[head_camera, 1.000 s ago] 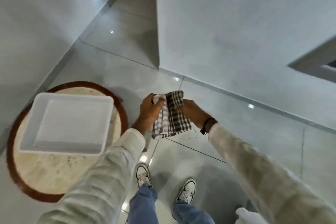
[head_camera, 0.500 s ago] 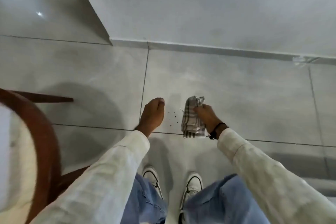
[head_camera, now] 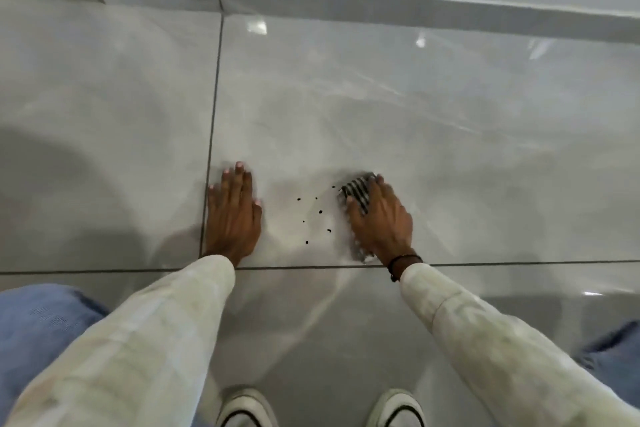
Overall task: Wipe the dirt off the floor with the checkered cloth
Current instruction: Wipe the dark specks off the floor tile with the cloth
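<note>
The checkered cloth (head_camera: 356,192) is pressed flat against the floor (head_camera: 450,135) under the right hand (head_camera: 379,218). Only part of the cloth is seen: a dark-and-light striped patch shows past the fingertips at the far end, and a small blurred edge shows near the wrist. The right hand is laid palm down over it, fingers spread across the fabric rather than curled round it, so the grip is a flat press on the cloth and not a pinch. A dark band (head_camera: 403,262) is worn on the right wrist.

The dirt (head_camera: 317,215) is seen as a loose scatter of small dark specks on the glossy grey tile, just to the left of the cloth and between the two hands. The nearest specks lie just beside the cloth's left edge; whether they touch it cannot be told.

The left hand (head_camera: 233,218) is planted flat on the floor, fingers extended and together, holding nothing, with its outer edge along a dark grout line (head_camera: 211,135). Both arms are covered by pale sleeves (head_camera: 166,329). Blue jeans (head_camera: 38,319) are visible at the lower corners, and the toes of two white shoes (head_camera: 247,409) at the bottom edge. A pale skirting board (head_camera: 381,7) runs along the far side of the floor.
</note>
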A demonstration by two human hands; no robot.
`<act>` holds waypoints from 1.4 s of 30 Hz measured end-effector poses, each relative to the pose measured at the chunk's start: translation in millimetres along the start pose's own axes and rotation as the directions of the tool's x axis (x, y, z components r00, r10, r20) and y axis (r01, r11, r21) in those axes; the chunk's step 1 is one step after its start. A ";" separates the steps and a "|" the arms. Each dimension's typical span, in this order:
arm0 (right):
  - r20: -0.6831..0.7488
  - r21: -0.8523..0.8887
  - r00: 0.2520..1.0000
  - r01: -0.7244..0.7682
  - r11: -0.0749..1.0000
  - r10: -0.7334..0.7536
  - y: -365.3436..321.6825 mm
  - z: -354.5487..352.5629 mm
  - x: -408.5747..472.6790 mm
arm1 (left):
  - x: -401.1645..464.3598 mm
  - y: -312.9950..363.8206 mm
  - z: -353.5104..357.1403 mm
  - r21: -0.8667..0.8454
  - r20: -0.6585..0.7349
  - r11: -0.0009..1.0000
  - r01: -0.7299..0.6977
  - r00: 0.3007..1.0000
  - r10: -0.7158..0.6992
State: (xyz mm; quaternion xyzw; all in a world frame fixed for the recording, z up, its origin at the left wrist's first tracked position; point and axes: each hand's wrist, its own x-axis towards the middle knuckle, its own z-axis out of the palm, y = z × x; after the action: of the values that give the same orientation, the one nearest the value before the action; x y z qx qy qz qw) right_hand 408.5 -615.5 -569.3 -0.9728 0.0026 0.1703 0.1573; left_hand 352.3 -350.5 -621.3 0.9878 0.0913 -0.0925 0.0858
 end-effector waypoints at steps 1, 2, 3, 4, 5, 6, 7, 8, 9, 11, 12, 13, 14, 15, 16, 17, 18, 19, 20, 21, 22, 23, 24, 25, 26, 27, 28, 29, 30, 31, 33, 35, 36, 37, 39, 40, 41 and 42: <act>-0.057 -0.006 0.997 0.049 0.999 -0.050 5.2 12.0 5.4 | 1.5 -4.5 10.6 0.018 -0.028 1.000 0.002 1.000 -0.002; -0.088 -0.036 0.989 0.115 0.993 -0.118 10.8 25.4 8.7 | 2.8 -7.3 19.6 0.034 -0.043 0.999 0.004 0.999 -0.003; -0.105 -0.089 0.975 0.186 0.979 -0.195 17.2 38.9 9.4 | 3.0 -9.0 25.3 0.042 -0.058 0.999 0.004 0.998 -0.001; -0.106 -0.133 0.960 0.247 0.960 -0.261 25.3 53.5 10.1 | 4.1 -10.5 30.8 0.049 -0.071 0.999 -0.003 0.997 0.006; -0.102 -0.157 0.950 0.278 0.948 -0.296 32.8 64.4 10.5 | 5.1 -11.1 34.2 0.058 -0.078 0.998 -0.006 0.997 0.010; -0.104 -0.165 0.947 0.284 0.945 -0.303 38.2 70.6 11.6 | 6.1 -11.4 36.9 0.060 -0.090 0.998 -0.008 0.996 0.013; -0.113 -0.159 0.948 0.277 0.948 -0.297 39.3 73.3 14.3 | 6.7 -11.5 38.7 0.059 -0.102 0.998 -0.006 0.995 0.012; -0.127 -0.147 0.952 0.261 0.954 -0.280 34.4 73.0 18.8 | 6.8 -11.5 39.1 0.050 -0.119 0.999 0.000 0.993 0.006; -0.140 -0.128 0.959 0.229 0.965 -0.246 25.0 72.7 23.7 | 6.7 -11.1 38.8 0.038 -0.129 0.999 0.001 0.992 0.004; -0.133 -0.073 0.969 0.198 0.977 -0.207 4.1 72.8 23.5 | 5.0 -10.1 38.4 0.034 -0.141 0.999 -0.005 0.990 0.009; -0.101 -0.085 0.960 0.253 0.964 -0.261 -0.2 75.2 15.0 | 3.9 -10.4 38.1 0.037 -0.146 0.999 -0.005 0.989 0.010; -0.055 -0.118 0.932 0.351 0.929 -0.359 2.7 77.3 1.7 | 3.3 -10.5 37.7 0.040 -0.146 0.999 -0.004 0.989 0.010; 0.007 -0.150 0.893 0.447 0.882 -0.451 12.1 75.6 -11.7 | 3.4 -10.4 37.2 0.039 -0.147 0.999 -0.003 0.989 0.008; 0.060 -0.178 0.860 0.508 0.843 -0.506 28.1 70.9 -17.5 | 3.9 -10.1 36.6 0.037 -0.150 0.999 -0.002 0.989 0.008; 0.068 -0.204 0.849 0.526 0.825 -0.524 42.3 64.6 -13.7 | 4.7 -9.9 36.1 0.036 -0.156 0.999 0.000 0.988 0.005; 0.045 -0.215 0.869 0.490 0.845 -0.492 47.8 58.1 -4.5 | 4.9 -9.8 35.5 0.038 -0.159 0.999 0.003 0.987 0.003; -0.005 -0.204 0.909 0.406 0.891 -0.416 44.3 55.0 8.3 | 5.2 -9.5 35.5 0.046 -0.159 0.999 0.002 0.987 0.005; -0.055 -0.165 0.947 0.304 0.938 -0.316 32.7 57.7 21.1 | 4.8 -10.3 36.0 0.055 -0.158 0.998 -0.001 0.987 0.009; -0.093 -0.121 0.968 0.222 0.968 -0.233 14.0 62.8 28.3 | 4.5 -11.6 36.9 0.062 -0.162 0.998 -0.003 0.987 0.013; -0.112 -0.104 0.970 0.206 0.973 -0.218 -3.3 69.1 28.1 | 5.0 -12.7 37.8 0.062 -0.165 0.998 -0.009 0.986 0.019; -0.092 -0.119 0.955 0.270 0.955 -0.282 -13.8 74.1 19.7 | 5.4 -14.0 38.4 0.055 -0.165 0.998 -0.018 0.986 0.027; -0.031 -0.154 0.919 0.384 0.910 -0.393 -13.8 78.0 5.1 | 4.9 -15.5 38.6 0.042 -0.166 0.999 -0.027 0.986 0.034; 0.036 -0.185 0.858 0.509 0.841 -0.512 -3.5 76.7 -11.1 | 4.7 -17.5 38.5 0.027 -0.171 0.999 -0.037 0.984 0.041; 0.089 -0.184 0.801 0.597 0.781 -0.592 14.0 69.9 -19.5 | 4.4 -20.9 37.7 0.004 -0.177 0.999 -0.047 0.983 0.047; 0.086 -0.184 0.774 0.631 0.754 -0.627 30.7 62.2 -15.8 | 3.9 -24.9 37.4 -0.024 -0.179 0.998 -0.050 0.983 0.045; 0.060 -0.193 0.788 0.612 0.767 -0.613 41.0 57.7 -4.7 | 2.4 -29.0 37.4 -0.042 -0.182 0.998 -0.046 0.983 0.037; 0.028 -0.198 0.842 0.533 0.823 -0.538 41.1 53.7 8.5 | -0.2 -32.4 37.7 -0.037 -0.190 0.999 -0.032 0.981 0.025; -0.011 -0.185 0.906 0.414 0.891 -0.423 32.9 54.1 22.7 | -3.4 -34.8 38.7 -0.015 -0.200 1.000 -0.013 0.980 0.010; -0.057 -0.169 0.944 0.311 0.935 -0.324 15.3 59.1 33.6 | -5.6 -35.6 40.4 0.008 -0.210 1.000 0.001 0.978 0.001; -0.107 -0.150 0.957 0.254 0.955 -0.271 -5.9 68.6 36.7 | -5.6 -35.4 42.2 0.020 -0.218 1.000 0.007 0.976 -0.003; -0.113 -0.112 0.924 0.353 0.929 -0.365 -40.0 87.3 16.0 | -5.2 -34.7 42.8 0.026 -0.222 1.000 0.005 0.975 0.001; 0.006 -0.134 0.810 0.582 0.802 -0.586 -35.7 95.1 -23.6 | -5.7 -35.6 41.3 0.024 -0.220 1.000 -0.001 0.975 0.006; 0.065 -0.157 0.751 0.658 0.736 -0.657 -19.8 89.8 -34.8 | -4.9 -36.0 41.2 0.016 -0.219 1.000 -0.003 0.976 0.006; 0.105 -0.152 0.709 0.705 0.693 -0.698 -1.5 81.4 -35.6 | -4.0 -36.3 40.9 0.004 -0.217 1.000 -0.005 0.976 0.006; 0.081 -0.178 0.757 0.651 0.738 -0.648 23.4 68.7 -17.6 | -5.3 -34.8 40.7 -0.009 -0.221 1.000 0.001 0.975 -0.003; 0.050 -0.196 0.813 0.578 0.792 -0.580 24.2 64.1 -3.0 | -5.1 -33.6 41.0 0.003 -0.227 1.000 0.005 0.974 -0.004; 0.009 -0.201 0.869 0.486 0.850 -0.495 15.1 62.4 13.2 | -4.6 -32.7 41.0 0.016 -0.227 1.000 0.010 0.974 -0.006; -0.039 -0.193 0.907 0.406 0.893 -0.420 -2.8 64.8 26.1 | -4.2 -32.3 40.8 0.023 -0.222 1.000 0.014 0.975 -0.008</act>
State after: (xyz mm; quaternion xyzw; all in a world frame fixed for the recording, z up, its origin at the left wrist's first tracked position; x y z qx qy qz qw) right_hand 411.9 -591.7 -634.9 -0.9673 -0.2132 0.0936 0.1008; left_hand 335.1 -327.5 -664.9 0.9924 0.1047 0.0169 0.0624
